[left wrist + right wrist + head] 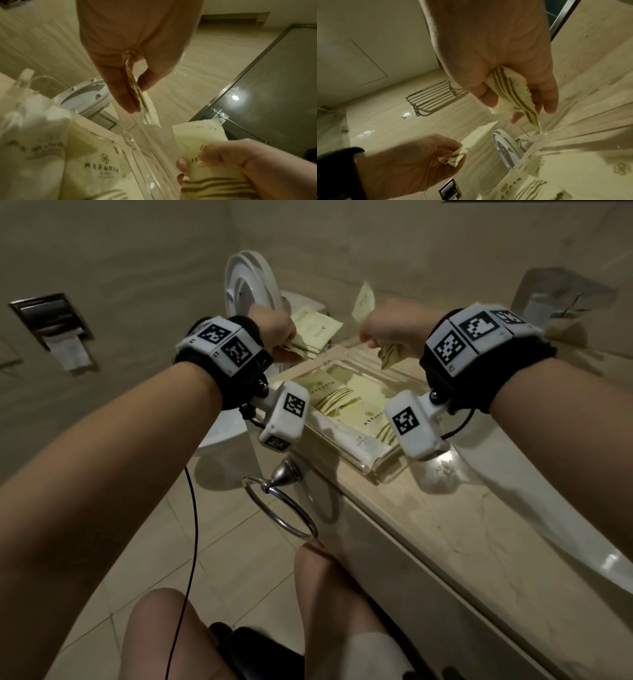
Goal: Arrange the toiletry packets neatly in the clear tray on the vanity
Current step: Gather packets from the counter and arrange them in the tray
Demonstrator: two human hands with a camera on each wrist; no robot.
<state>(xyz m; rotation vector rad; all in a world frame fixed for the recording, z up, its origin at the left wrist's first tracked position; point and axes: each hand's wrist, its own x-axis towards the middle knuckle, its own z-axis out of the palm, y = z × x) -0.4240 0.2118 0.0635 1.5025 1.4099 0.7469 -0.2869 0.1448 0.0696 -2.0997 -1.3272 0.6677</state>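
A clear tray [383, 467] sits on the beige vanity top [445, 529] and holds several pale yellow packets [346, 405] with olive stripes. My left hand [284, 344] hovers beyond the tray's far left corner and pinches a small stack of packets [317, 332]. In the left wrist view the left hand [138, 98] grips that stack [144, 108] edge-on between thumb and fingers. My right hand [373, 337], above the tray's far end, holds one packet [364, 301] upright. The right hand [518, 106] curls round the packet's striped end [510, 93].
A white toilet [253, 282] with its lid raised stands behind the vanity's left end. A chrome towel ring [281, 508] hangs off the vanity's side. A paper holder [54, 326] is set in the left wall. A white basin rim [548, 525] lies right of the tray.
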